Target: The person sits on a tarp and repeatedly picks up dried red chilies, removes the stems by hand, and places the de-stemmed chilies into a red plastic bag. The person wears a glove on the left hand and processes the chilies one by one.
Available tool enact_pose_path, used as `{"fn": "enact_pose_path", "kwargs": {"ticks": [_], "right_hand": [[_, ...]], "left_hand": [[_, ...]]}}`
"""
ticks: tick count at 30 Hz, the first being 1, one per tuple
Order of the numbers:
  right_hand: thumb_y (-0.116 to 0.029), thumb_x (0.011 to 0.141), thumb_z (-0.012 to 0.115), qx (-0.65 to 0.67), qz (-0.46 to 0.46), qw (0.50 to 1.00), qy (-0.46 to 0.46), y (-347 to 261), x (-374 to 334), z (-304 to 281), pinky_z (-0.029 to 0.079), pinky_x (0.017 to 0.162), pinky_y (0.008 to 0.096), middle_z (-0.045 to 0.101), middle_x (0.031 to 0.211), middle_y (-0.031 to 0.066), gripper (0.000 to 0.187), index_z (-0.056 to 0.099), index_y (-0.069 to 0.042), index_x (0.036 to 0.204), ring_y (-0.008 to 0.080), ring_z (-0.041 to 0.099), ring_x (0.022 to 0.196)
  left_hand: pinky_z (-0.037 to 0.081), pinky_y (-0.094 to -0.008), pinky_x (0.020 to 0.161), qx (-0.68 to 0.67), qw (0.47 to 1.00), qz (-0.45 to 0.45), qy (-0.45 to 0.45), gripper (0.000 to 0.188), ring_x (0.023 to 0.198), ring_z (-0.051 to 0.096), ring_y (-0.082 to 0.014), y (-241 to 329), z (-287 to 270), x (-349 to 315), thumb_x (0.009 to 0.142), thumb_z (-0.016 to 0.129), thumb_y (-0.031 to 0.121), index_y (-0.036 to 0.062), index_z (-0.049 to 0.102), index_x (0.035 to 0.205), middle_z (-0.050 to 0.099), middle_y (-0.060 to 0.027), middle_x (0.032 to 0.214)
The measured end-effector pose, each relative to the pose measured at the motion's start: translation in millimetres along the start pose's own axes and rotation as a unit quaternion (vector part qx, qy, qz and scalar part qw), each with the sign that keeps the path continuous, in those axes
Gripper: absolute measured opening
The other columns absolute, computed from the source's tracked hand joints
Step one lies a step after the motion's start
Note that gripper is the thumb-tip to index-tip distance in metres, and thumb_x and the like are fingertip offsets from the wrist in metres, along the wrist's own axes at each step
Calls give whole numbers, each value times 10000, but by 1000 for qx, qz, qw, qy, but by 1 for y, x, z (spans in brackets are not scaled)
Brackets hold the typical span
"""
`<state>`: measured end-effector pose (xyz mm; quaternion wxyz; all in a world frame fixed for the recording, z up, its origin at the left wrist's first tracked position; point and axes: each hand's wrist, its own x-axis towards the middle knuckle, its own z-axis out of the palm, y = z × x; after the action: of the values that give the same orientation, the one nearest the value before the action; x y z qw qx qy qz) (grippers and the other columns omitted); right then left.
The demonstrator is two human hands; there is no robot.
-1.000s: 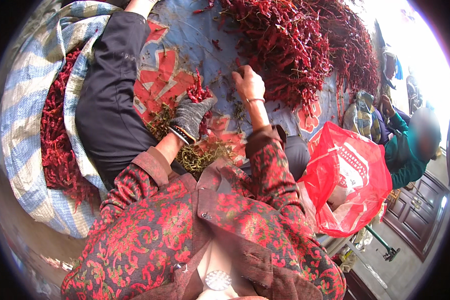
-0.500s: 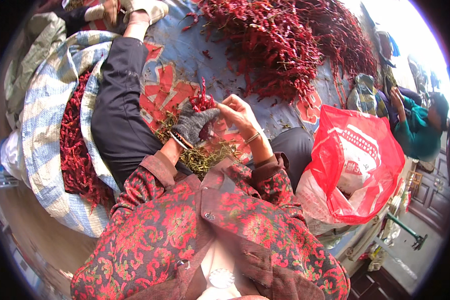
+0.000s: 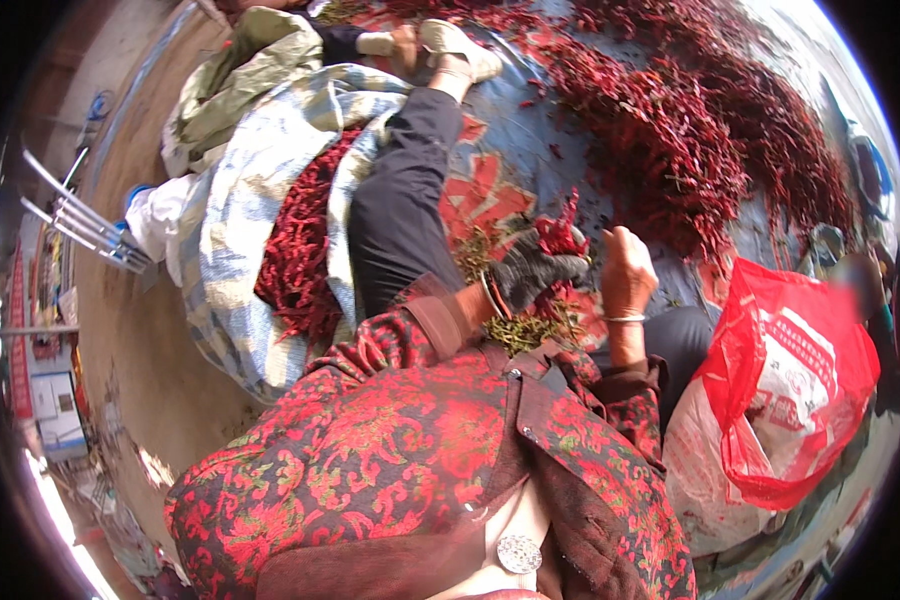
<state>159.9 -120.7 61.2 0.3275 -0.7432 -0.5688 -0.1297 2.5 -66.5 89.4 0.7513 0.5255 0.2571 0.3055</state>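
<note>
Red dried chillies [image 3: 690, 150], heaped wide on blue ground sheet [image 3: 530, 140]; outdoor yard. Red plastic bag [image 3: 790, 390], right. Small chilli bunch [image 3: 560, 238] gripped in gloved left hand [image 3: 535, 272]; bare right hand [image 3: 625, 275] closed beside it. Risk: brittle pods may snap or scatter among stem litter [image 3: 525, 330].

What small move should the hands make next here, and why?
Probably the right hand should pull a stem off the bunch of red chillies that the gloved left hand grips. The two hands sit close together at that bunch, and green stems lie piled just beneath them, beside the red bag.
</note>
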Motion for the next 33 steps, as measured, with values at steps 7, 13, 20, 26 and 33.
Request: {"fn": "enact_pose_path", "kwargs": {"ticks": [7, 13, 20, 26, 33], "right_hand": [[-163, 860, 587, 169, 151, 954, -197, 40, -28, 12, 454, 567, 428, 615, 724, 137, 89, 528, -121, 912, 359, 609, 695], [-168, 842, 583, 210, 157, 923, -280, 31, -32, 34, 472, 611, 420, 632, 751, 146, 77, 571, -113, 896, 357, 617, 732], [-202, 840, 562, 171, 143, 896, -383, 52, -52, 44, 468, 647, 450, 632, 780, 165, 109, 544, -108, 893, 385, 609, 764], [-223, 811, 603, 124, 141, 892, -411, 52, -40, 63, 482, 701, 432, 624, 874, 136, 150, 585, -101, 898, 355, 607, 823], [-233, 802, 612, 47, 191, 936, -293, 86, 19, 113, 493, 765, 440, 619, 970, 134, 193, 587, -102, 942, 350, 605, 901]], "left_hand": [[502, -287, 709, 503, 815, 151, 246, 191, 768, 609, -160, 113, -117, -28, 806, 657, 82, 51, 591, 982, 636, -35, 840], [486, -438, 799, 678, 563, -181, 436, 424, 898, 614, -356, 102, -284, -97, 841, 610, 347, 73, 520, 1151, 624, -198, 1006], [462, -538, 764, 606, 573, -433, 342, 441, 874, 596, -466, 68, -233, -154, 914, 413, 354, 135, 430, 1296, 567, -276, 1119], [407, -494, 879, 600, 522, -479, 370, 579, 1030, 512, -445, 49, -315, -192, 855, 493, 398, 104, 373, 1340, 496, -277, 1217], [343, -443, 1014, 602, 490, -518, 358, 766, 1212, 414, -422, 46, -353, -205, 787, 586, 449, 69, 307, 1391, 414, -279, 1331]]}}
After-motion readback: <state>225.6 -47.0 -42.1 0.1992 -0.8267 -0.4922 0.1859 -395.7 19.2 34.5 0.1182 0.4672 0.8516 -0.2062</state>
